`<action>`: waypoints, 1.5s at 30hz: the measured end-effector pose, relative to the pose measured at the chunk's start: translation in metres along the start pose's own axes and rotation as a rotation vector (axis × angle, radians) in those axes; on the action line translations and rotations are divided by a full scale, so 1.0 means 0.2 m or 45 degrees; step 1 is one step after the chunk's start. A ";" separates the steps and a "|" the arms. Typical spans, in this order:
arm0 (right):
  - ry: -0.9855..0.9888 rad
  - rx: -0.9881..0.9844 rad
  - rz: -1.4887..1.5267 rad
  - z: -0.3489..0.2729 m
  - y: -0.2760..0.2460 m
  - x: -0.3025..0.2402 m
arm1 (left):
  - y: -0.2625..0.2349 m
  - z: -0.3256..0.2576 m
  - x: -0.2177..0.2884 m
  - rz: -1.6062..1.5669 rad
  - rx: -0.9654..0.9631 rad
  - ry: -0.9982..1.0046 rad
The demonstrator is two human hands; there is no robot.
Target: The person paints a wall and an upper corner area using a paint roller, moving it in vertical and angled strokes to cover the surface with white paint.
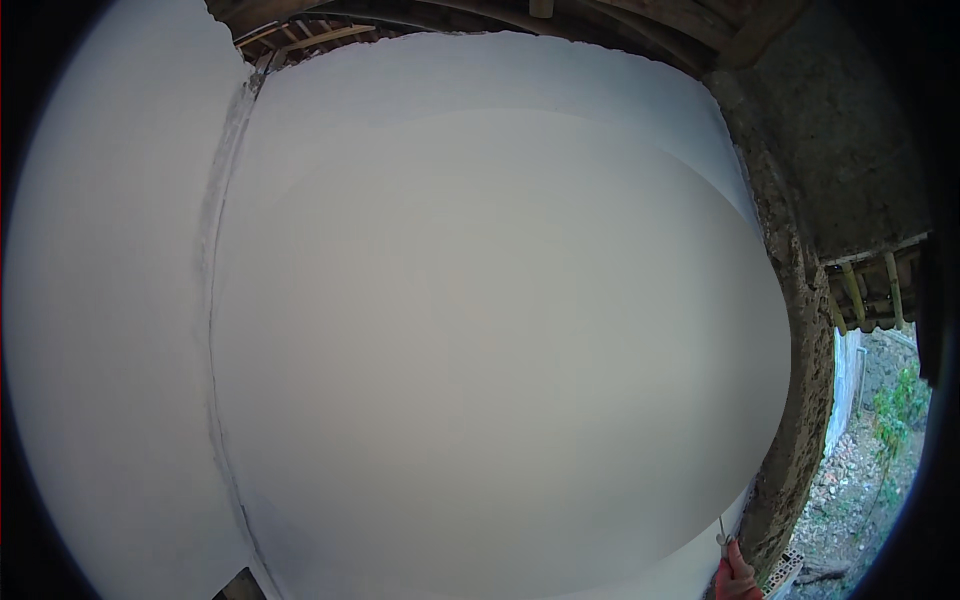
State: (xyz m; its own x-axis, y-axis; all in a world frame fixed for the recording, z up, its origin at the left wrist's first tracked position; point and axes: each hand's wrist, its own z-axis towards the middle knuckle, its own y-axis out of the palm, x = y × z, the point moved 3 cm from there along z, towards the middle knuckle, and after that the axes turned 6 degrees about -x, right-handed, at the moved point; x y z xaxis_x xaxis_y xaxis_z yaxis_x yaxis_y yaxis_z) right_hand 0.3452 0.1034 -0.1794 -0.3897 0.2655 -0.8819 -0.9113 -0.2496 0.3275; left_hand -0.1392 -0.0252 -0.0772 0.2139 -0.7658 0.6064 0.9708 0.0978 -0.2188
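The head view was filled by a white plastered wall [480, 330], which met a second white wall [110, 300] at an inside corner [212, 330] left of centre. The surface showed a brighter upper band and a duller, greyer lower area.

One hand [738, 578] appeared at the lower right edge of the view, only partly visible. It was closed around a thin metal tool [722, 530], whose narrow tip pointed upward and lay against or just beside the right edge of the white wall; contact could not be confirmed. The side to which this hand belonged could not be told with certainty; its position suggested the right. The other hand was out of view.

To the right stood a rough unplastered concrete edge [800, 330]. Timber roof framing [310, 35] ran above. Rubble and green plants [890, 420] lay outside, lower right.
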 end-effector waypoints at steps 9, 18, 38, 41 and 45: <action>-1.215 0.206 -1.368 0.56 1.21 -1.33 | -0.02 0.00 0.13 -0.067 0.045 -0.112; -0.860 0.211 -1.326 1.10 2.52 -2.29 | -0.34 -0.08 0.16 0.113 0.298 -0.082; -0.946 0.393 -1.485 0.81 2.26 -1.53 | -0.71 -0.16 0.17 -0.005 0.276 -0.052; -0.757 0.288 -1.338 0.86 2.63 -1.85 | -0.76 -0.11 0.19 0.002 0.281 -0.073; -0.766 0.214 -1.260 1.08 2.91 -2.12 | -0.78 -0.05 0.22 0.034 0.243 -0.023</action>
State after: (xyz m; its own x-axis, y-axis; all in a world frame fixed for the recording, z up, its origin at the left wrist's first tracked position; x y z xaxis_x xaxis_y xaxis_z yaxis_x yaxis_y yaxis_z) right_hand -0.0482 0.0468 0.4576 0.5407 0.6843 -0.4893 -0.8410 0.4276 -0.3315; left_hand -0.2825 -0.0811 -0.0237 0.2397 -0.7500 0.6165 0.9675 0.2376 -0.0872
